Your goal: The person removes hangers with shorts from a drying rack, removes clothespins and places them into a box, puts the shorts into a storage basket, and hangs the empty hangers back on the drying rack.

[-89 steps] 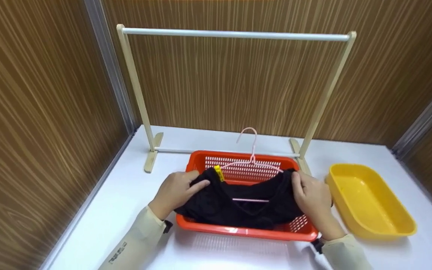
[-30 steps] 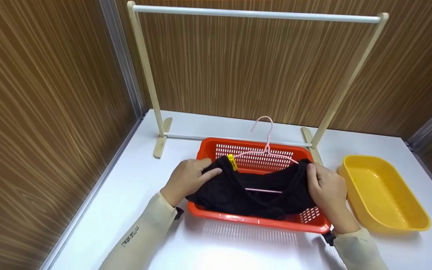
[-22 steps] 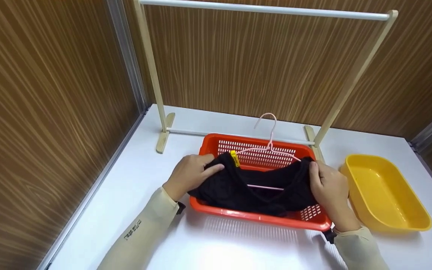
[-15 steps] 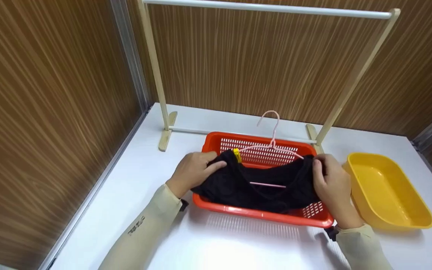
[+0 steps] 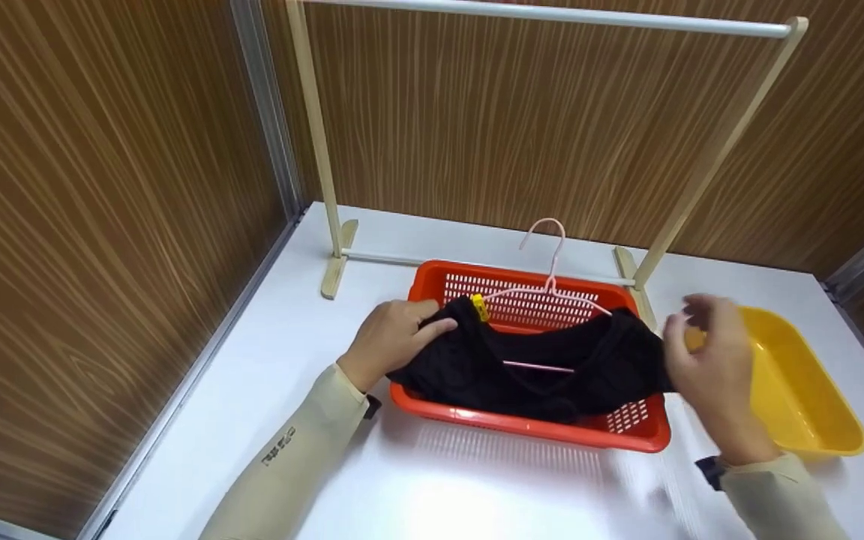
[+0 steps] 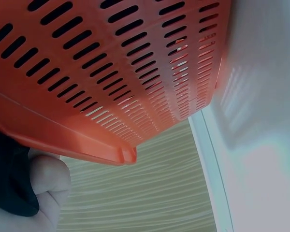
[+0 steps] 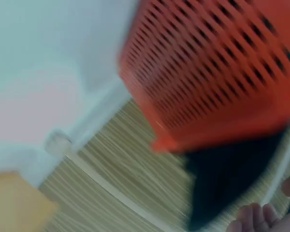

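Observation:
A black garment point(image 5: 469, 375), a wide neckline in its middle, lies over the red basket point(image 5: 642, 439) on a pink hanger point(image 5: 551, 285). The hanger's hook stands up behind the neckline, and its lower bar shows through the opening. At the left shoulder sits a yellow clip point(image 5: 480, 308) on garment and hanger. My left hand point(image 5: 394, 339) pinches the garment's left shoulder between thumb and fingers. Blurred by motion, my right hand point(image 5: 717, 379) is just off the garment's right end, fingers loosely bent, holding nothing visible. The right wrist view shows its fingertips point(image 7: 253, 215) apart from the dark cloth.
Behind the basket stands a rack with pale wooden legs point(image 5: 316, 135) and a white top rail point(image 5: 552, 13). A yellow tub point(image 5: 807, 397) is on the right, partly behind my right hand. Wood-grain walls point(image 5: 139, 187) enclose the white table point(image 5: 432, 495).
My right hand has let go of the garment's right shoulder and moved right towards the yellow tub. My left hand keeps its hold. The head view has tilted downward.

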### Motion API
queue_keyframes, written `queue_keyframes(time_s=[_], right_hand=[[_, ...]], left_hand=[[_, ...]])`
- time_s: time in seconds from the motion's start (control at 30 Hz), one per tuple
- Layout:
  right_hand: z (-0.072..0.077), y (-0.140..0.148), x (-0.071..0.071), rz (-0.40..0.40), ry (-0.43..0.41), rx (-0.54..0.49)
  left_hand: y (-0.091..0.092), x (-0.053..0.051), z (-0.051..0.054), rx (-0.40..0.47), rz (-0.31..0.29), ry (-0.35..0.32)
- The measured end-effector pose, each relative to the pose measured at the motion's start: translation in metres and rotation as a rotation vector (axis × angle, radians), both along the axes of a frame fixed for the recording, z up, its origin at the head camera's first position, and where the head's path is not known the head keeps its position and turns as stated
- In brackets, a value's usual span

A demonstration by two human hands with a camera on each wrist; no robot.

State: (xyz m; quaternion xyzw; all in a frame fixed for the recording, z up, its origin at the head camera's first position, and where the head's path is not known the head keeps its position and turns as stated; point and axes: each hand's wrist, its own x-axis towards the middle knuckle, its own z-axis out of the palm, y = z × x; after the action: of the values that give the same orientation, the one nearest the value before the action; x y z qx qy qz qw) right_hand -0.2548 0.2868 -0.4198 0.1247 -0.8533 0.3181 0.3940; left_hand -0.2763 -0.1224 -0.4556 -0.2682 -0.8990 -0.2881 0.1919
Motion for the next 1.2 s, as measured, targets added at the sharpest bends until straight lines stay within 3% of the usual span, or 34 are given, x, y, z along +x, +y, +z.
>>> queue_keyframes(time_s=[0.07,0.13,0.33,0.43,0.6,0.87,1.03,1.2], right_hand=[[0.013,-0.004,0.008,0.019,0.035,0.001],[0.023,-0.012,0.015,0.066,0.077,0.064],[0.042,-0.055,0.024,0.354,0.296,0.393],[0.047,-0.082,0.028,0.472,0.321,0.537],[0.051,-0.121,0.027,0.538,0.196,0.732],[0.051,-0.166,0.004,0.465,0.067,0.899],[0.053,-0.177,-0.013,0.462,-0.045,0.9],[0.058,-0.18,-0.035,0.457,-0.144,0.719]], left_hand=[[0.0,0.001,0.0,0.003,-0.005,-0.004],[-0.001,0.001,0.0,0.005,-0.005,0.0],[0.0,0.0,0.0,0.022,0.0,0.013],[0.0,-0.001,-0.001,0.005,0.0,0.024],[0.003,-0.004,-0.001,-0.003,0.004,0.026],[0.004,-0.008,0.002,-0.023,0.004,0.021],[0.002,-0.006,0.0,-0.028,0.011,0.02],[0.004,-0.006,0.001,-0.007,0.002,0.016]])
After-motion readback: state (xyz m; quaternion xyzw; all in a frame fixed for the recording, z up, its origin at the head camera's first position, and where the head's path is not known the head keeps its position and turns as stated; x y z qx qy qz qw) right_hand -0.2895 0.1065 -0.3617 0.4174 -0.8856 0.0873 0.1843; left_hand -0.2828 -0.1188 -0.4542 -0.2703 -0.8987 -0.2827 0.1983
